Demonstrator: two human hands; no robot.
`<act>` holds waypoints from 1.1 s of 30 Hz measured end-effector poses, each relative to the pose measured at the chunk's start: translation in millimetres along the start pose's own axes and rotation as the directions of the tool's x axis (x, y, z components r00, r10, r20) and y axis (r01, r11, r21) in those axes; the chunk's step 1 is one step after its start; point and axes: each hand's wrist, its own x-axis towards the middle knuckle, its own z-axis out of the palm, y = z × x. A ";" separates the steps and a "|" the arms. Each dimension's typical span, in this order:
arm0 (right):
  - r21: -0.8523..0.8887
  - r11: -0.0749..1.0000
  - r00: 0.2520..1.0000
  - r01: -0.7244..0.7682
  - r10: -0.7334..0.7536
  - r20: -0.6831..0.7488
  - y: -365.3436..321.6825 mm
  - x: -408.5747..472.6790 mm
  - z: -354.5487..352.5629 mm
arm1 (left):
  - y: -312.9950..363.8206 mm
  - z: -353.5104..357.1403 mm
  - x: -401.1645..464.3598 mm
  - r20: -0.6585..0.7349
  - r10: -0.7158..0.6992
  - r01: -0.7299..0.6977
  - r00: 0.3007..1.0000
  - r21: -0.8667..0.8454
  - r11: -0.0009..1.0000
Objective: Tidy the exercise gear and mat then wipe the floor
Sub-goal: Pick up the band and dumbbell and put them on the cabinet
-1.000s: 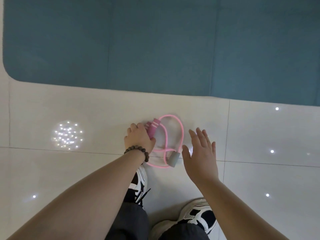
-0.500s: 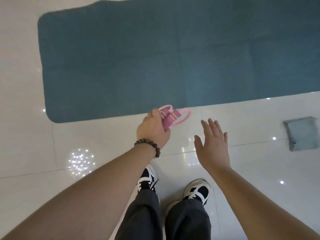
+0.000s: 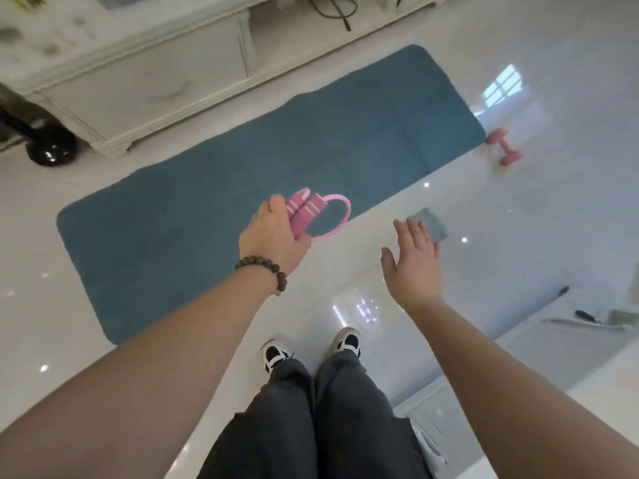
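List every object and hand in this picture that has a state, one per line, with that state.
Left hand: closed on the pink jump rope, lifted off the floor.
Right hand: open, empty.
Blue mat: unrolled, flat.
Pink dumbbell: lying on the floor.
Grey cloth: lying on the floor.

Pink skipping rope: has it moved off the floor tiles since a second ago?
Yes. The pink skipping rope has gone up off the white floor, bundled in the left hand, and now shows against the blue mat.
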 end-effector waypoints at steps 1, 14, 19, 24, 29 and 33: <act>0.000 1.000 1.000 -0.026 0.026 -0.017 5.2 -9.2 -15.7 | 13.9 -10.4 -4.5 0.000 0.027 -0.027 1.000 -0.003 1.000; 0.103 0.930 0.915 -0.353 0.366 -0.168 133.8 -69.1 -139.3 | 208.9 -14.2 -27.0 0.168 0.309 -0.319 0.936 0.038 0.947; 0.127 0.920 0.903 -0.371 0.389 -0.182 217.6 -50.9 -185.4 | 311.1 21.9 -22.4 0.152 0.352 -0.366 0.923 0.069 0.928; 0.136 0.922 0.910 -0.362 0.381 -0.165 303.3 -24.0 -235.2 | 413.7 60.2 -21.1 0.136 0.331 -0.341 0.934 0.061 0.938; 0.155 0.926 0.911 -0.343 0.368 -0.184 367.9 2.8 -275.5 | 493.0 91.0 -16.3 0.128 0.341 -0.350 0.931 0.057 0.935; 0.173 0.928 0.914 -0.331 0.361 -0.185 406.7 32.5 -299.5 | 539.7 107.3 1.3 0.106 0.342 -0.349 0.934 0.056 0.935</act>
